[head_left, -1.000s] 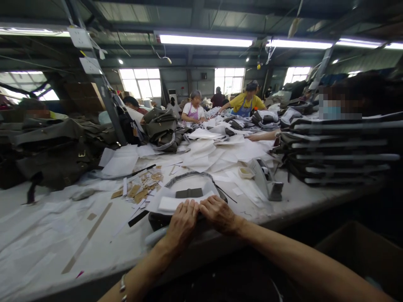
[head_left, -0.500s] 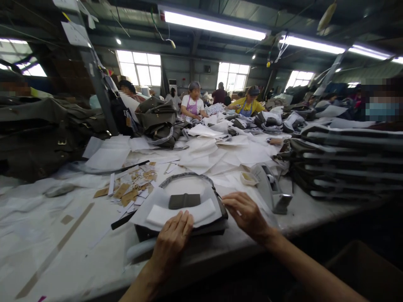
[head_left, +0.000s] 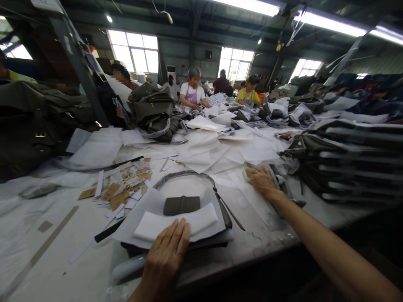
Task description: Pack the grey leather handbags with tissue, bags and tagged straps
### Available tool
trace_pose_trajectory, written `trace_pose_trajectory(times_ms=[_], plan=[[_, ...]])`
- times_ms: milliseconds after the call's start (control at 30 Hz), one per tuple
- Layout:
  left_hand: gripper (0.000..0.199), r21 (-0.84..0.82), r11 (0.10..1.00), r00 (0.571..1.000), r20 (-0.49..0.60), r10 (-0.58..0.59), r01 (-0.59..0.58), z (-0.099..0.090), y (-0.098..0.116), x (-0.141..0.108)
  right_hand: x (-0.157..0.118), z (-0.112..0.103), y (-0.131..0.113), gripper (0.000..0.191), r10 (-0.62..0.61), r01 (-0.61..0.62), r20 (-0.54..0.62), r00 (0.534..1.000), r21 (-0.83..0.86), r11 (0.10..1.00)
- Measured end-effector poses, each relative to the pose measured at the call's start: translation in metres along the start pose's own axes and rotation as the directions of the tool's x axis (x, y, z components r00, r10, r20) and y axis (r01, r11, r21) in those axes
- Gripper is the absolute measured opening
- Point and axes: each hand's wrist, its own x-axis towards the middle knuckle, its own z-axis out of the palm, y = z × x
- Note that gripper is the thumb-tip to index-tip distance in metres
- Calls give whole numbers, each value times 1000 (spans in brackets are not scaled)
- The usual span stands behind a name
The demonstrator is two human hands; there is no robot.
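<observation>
1. Fingers: left hand (head_left: 168,251) lies flat, fingers together and extended, palm pressing the near edge of the white foam pad (head_left: 176,223); nothing pinched. Right hand (head_left: 262,180) is stretched out to the right, fingers spread loosely over the tape dispenser (head_left: 281,182) and the small shallow dish (head_left: 247,172) beside it. It touches them, but I can't tell if anything is gripped.
2. Step, as I judge it: wrapping stage. Left hand pins the stack in place while the right reaches for tape.
3. Work piece: dark olive handbag (head_left: 189,243), lying flat at the near table edge, mostly covered by a white paper sheet (head_left: 138,218). The foam pad sits on the sheet, with a small olive flap (head_left: 181,205) just behind it.
4. Next move calls for steady left-hand pressure so the layers don't slide.
5. Materials: foam is soft, matte, rectangular. Paper is thin and creased. The grey webbing strap (head_left: 185,175) arcs behind the bag, with a thin dark cord off its right end.
6. Surroundings: brown card offcuts (head_left: 126,188) are scattered to the left; stacked finished bags (head_left: 346,163) sit on the right, edges striped light and dark.
</observation>
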Motion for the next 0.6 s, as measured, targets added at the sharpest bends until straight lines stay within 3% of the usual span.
trace_pose_trajectory(times_ms=[133,267,333,433,600], plan=[[42,-41,997,995,-62,-72,70,5,4,-1,6,-14,-6,16,28,-29,-74,997,-16,999],[42,-48,997,997,-31,-66,65,4,4,-1,7,-25,-41,14,-30,36,-47,998,133,990],[41,-35,998,999,15,-48,48,4,3,-1,9,-21,-62,17,-39,34,19,999,239,971],[41,-53,996,997,-16,-72,71,4,3,-1,16,-6,-81,14,0,-24,79,997,293,956],[40,-16,999,999,4,-42,42,1,3,1,22,5,-85,12,60,-92,106,993,334,938]])
